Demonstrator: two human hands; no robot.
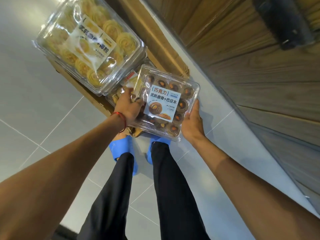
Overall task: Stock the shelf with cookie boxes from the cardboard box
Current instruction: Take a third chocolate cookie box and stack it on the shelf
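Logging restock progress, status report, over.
Left hand and right hand both gripping chocolate cookie box, lifted above cardboard box. Butter cookie box atop carton. Nothing obstructing.

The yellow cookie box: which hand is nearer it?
Left. The left hand sits just below the yellow cookie box; the right hand is across the chocolate cookie box.

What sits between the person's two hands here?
In the head view, the clear chocolate cookie box fills the gap, gripped on its sides by the left hand and right hand.
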